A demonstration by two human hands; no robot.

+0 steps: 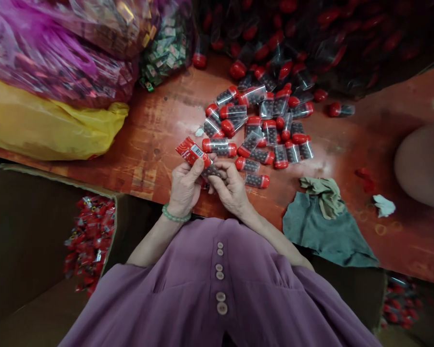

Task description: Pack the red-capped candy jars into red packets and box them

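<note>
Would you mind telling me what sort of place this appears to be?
Probably a small hand-packing workbench. A heap of red-capped vials lies on the worn table, both hands work a vial and a red packet, and a cardboard box holds finished red packets.

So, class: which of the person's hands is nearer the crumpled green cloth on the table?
The right. The right hand works just left of the green cloth; the left hand, holding a red packet, sits farther away beyond it.
</note>
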